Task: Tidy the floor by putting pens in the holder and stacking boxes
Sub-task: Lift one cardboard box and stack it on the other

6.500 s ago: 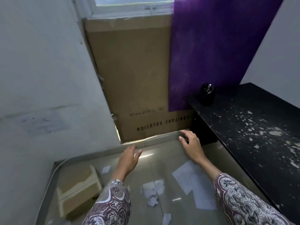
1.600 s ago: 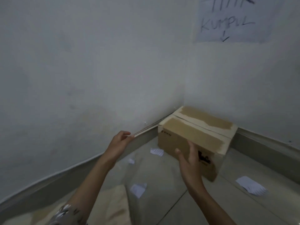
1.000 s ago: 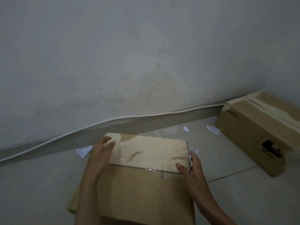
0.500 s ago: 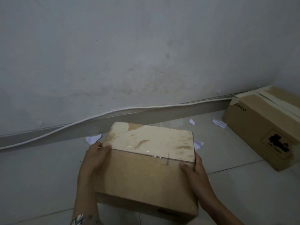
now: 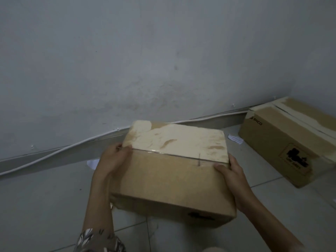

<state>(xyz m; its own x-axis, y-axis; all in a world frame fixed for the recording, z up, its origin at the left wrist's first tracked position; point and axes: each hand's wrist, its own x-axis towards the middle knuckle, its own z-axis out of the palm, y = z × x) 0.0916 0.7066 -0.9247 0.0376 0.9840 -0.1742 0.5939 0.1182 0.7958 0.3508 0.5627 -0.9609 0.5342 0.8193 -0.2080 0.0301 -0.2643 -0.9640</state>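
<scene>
A patterned sleeve point(image 5: 99, 240) edges into the bottom of the frame as a person grips a cardboard box point(image 5: 172, 177) from both sides, holding it over the pale tiled floor point(image 5: 45, 206). The left hand point(image 5: 113, 160) curls around the box's left edge, thumb on top beside the clear tape seam point(image 5: 178, 155); the right hand point(image 5: 234, 180) clasps the right edge, thumb pressed on the top face. The far half of the box top is torn pale where its surface has peeled. Beyond it, scraps of white paper point(image 5: 235, 139) lie on the tiles. To the right, a second cardboard box point(image 5: 283, 140) printed "PICO" sits on the floor in the corner. A white cable point(image 5: 72, 144) runs along the skirting below the grey wall point(image 5: 145, 60).
</scene>
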